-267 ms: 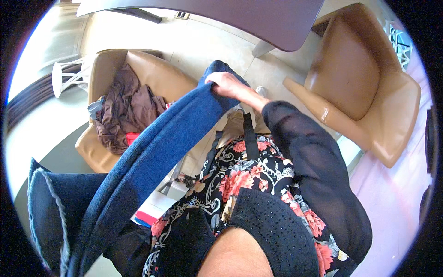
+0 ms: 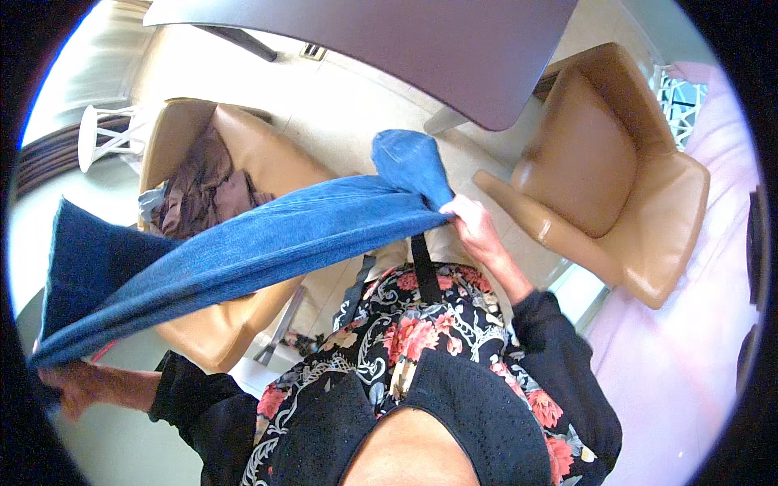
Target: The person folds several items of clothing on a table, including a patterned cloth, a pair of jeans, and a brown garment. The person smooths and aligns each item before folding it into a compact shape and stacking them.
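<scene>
A pair of blue denim jeans [image 2: 267, 235] is stretched across in front of me, from the left rim of the picture to the middle. My right hand [image 2: 474, 227] is closed on its right end, fingers pinching the lower edge. A loose lighter-blue part of the denim [image 2: 409, 158] flops up beyond that hand. At the far left, my left hand [image 2: 73, 389] grips the other end from below; its fingers are partly in shadow. Above this hand a wide, dark leg opening [image 2: 89, 259] stands out.
A tan armchair [image 2: 300, 154] behind the jeans holds a crumpled brown garment [image 2: 203, 190]. Another tan armchair [image 2: 600, 162] stands at the right, beside a pink-lilac cover [image 2: 673, 340]. A dark table [image 2: 389, 40] lies ahead. A white stool [image 2: 101, 138] stands at the far left.
My right hand has moved nearer and to the right, pulling the jeans flatter across. My left hand has come into view at the far left. The denim's far end now flops over.
</scene>
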`<action>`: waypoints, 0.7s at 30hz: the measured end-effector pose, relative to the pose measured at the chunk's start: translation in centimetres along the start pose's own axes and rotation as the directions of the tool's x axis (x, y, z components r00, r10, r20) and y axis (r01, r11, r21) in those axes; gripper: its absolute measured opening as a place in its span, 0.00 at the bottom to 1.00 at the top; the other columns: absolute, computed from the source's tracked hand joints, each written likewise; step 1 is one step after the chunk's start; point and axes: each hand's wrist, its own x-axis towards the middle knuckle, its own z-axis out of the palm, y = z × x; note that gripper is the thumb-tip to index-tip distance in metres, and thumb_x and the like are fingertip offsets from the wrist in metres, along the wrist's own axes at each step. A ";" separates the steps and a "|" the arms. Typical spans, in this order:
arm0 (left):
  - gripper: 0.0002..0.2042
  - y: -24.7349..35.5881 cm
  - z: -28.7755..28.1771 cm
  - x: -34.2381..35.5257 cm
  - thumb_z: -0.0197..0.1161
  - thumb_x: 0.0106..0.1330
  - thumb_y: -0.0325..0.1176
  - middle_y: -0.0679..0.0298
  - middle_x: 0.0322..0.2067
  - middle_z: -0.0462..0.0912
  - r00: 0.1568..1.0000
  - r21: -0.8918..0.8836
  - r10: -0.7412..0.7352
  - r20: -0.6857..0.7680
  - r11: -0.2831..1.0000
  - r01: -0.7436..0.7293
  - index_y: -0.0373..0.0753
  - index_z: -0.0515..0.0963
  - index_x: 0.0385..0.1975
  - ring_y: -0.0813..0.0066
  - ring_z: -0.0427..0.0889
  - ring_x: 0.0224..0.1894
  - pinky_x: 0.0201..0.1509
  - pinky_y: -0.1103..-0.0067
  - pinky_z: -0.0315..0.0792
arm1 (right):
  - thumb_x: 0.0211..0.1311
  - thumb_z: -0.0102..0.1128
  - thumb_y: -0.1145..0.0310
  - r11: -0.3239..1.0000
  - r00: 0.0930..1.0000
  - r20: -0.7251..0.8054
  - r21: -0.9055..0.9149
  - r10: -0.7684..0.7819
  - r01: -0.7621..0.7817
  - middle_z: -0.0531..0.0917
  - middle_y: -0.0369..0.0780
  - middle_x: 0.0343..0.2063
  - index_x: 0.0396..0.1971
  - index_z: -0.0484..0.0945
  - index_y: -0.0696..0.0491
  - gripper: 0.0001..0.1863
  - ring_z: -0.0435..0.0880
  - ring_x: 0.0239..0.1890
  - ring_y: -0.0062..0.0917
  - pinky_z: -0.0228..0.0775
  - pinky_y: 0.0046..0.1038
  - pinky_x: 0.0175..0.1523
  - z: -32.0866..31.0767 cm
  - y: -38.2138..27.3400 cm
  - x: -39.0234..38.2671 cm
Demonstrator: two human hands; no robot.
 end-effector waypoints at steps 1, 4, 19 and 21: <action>0.21 0.3 1.2 -1.9 0.62 0.56 0.51 0.62 0.23 0.82 0.988 0.011 -0.153 -0.011 0.988 0.153 0.35 0.79 0.25 0.74 0.79 0.23 0.25 0.79 0.73 | 0.48 0.55 0.79 0.997 0.996 -0.094 -0.078 -0.006 -0.001 0.75 0.41 0.23 0.27 0.76 0.52 0.06 0.76 0.33 0.37 0.65 0.34 0.40 -1.4 -1.3 -0.8; 0.23 0.5 3.8 -5.8 0.62 0.56 0.52 0.60 0.24 0.82 0.864 0.049 -0.495 0.093 0.869 0.493 0.33 0.80 0.26 0.74 0.80 0.24 0.26 0.78 0.73 | 0.46 0.56 0.78 0.954 0.962 -0.274 -0.287 0.004 -0.086 0.77 0.42 0.35 0.26 0.75 0.52 0.06 0.75 0.42 0.38 0.64 0.34 0.47 -6.2 -4.7 -2.1; 0.31 17.6 9.5 -8.5 0.45 0.68 0.55 0.52 0.44 0.79 0.706 -0.600 -0.466 0.534 0.379 0.704 0.26 0.75 0.45 0.68 0.77 0.48 0.55 0.73 0.68 | 0.62 0.50 0.75 0.992 0.683 -0.724 -0.126 -0.096 0.006 0.75 0.36 0.28 0.30 0.74 0.57 0.04 0.72 0.32 0.20 0.64 0.19 0.41 -14.6 -6.8 -3.9; 0.26 20.4 7.7 -7.1 0.34 0.72 0.47 0.49 0.56 0.69 0.722 -0.615 -0.410 0.557 0.380 0.691 0.27 0.69 0.51 0.60 0.68 0.59 0.65 0.70 0.60 | 0.62 0.49 0.75 0.994 0.653 -0.753 -0.106 -0.079 -0.002 0.75 0.35 0.27 0.29 0.73 0.57 0.04 0.71 0.31 0.19 0.64 0.19 0.39 -14.6 -7.2 -4.3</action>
